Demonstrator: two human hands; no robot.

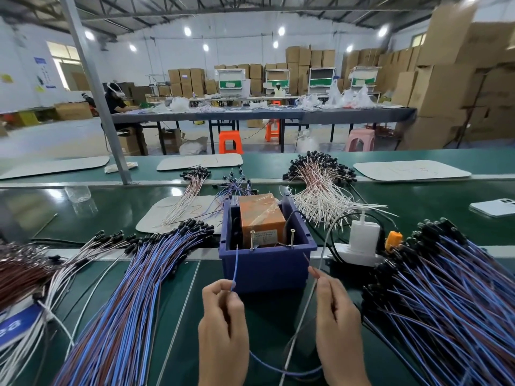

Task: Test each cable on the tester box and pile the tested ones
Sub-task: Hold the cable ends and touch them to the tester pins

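The left hand (223, 324) is pinching the cable's (278, 367) blue wire (235, 268) and the right hand (338, 321) its brown wire (308, 259), both tips pointing up at the tester box (267, 270) on the green table (178, 316). The cable is sagging in a loop between the hands.

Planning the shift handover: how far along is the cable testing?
A left pile and right pile flank the tester box; which is tested is unclear. In hand: left hand and right hand pinch both ends of one cable, near the two screws. Much seems left.
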